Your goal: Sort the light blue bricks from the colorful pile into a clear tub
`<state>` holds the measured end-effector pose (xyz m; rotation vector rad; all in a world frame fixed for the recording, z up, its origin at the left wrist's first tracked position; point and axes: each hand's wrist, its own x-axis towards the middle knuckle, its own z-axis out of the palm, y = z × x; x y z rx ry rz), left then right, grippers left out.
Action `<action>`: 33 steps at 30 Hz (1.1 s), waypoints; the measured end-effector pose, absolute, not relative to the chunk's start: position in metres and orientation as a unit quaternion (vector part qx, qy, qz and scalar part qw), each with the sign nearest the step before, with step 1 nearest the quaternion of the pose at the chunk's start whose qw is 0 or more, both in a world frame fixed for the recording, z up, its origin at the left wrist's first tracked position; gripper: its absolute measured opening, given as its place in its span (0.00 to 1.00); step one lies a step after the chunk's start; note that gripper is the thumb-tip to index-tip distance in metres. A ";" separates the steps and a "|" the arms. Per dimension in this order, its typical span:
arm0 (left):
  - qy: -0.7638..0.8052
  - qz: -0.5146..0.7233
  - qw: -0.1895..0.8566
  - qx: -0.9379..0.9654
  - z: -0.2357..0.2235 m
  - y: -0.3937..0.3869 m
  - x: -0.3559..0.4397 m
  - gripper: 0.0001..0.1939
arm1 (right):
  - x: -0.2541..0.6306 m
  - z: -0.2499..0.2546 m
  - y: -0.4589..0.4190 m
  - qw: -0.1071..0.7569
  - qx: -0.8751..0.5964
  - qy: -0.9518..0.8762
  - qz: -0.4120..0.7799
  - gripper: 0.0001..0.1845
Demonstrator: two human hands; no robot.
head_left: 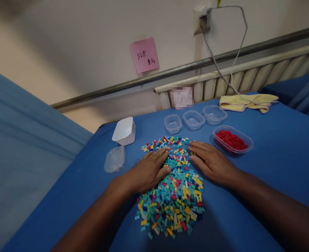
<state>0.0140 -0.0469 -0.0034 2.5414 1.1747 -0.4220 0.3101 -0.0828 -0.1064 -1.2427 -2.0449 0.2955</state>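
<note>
A pile of small coloured bricks (174, 185), in teal, yellow, red and white, is spread on a table covered with a blue cloth (275, 168), and every position below is given relative to this pile. The left hand (148, 171) is laid flat, palm down, on the pile's left edge, with the fingers extended and together; nothing is gripped. The right hand (213, 162) is laid flat in the same manner on the pile's right edge, with the fingers extended and nothing gripped. The two hands are kept apart, with the upper part of the pile between them. Beyond the pile, three clear empty tubs (193, 120) are set in a row. To the right of the pile, near the right hand, a clear tub of red bricks (232, 140) is placed. To the left of and beyond the pile, a white container (124, 131) is placed, and a clear lid (114, 159) lies flat just in front of that container. Well beyond the pile to the right, a folded yellow cloth (246, 102) lies at the table's far edge, with a cable (231, 70) running across it up to a wall socket (201, 19). On the pale wall behind, a pink note (144, 55) is fixed above a metal rail (186, 66), and a radiator (249, 78) is mounted below that rail. Blue fabric is hung at the far left.
</note>
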 end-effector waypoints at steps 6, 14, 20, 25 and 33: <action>0.438 -0.108 0.142 0.881 0.001 -0.040 0.019 0.43 | 0.309 -0.105 -0.083 0.350 -0.482 -0.796 0.112 0.24; 0.442 -0.070 0.168 0.878 -0.033 0.000 0.045 0.47 | 0.311 -0.110 -0.084 0.390 -0.455 -0.792 0.114 0.21; 0.435 -0.088 0.197 0.874 -0.019 -0.041 0.018 0.49 | 0.311 -0.113 -0.084 0.377 -0.450 -0.801 0.120 0.21; 0.550 -0.068 0.148 0.819 -0.024 -0.027 -0.008 0.50 | 0.313 -0.114 -0.085 0.367 -0.454 -0.803 0.121 0.22; 0.557 -0.064 0.173 0.810 -0.015 -0.061 -0.023 0.53 | 0.313 -0.116 -0.084 0.364 -0.449 -0.808 0.117 0.23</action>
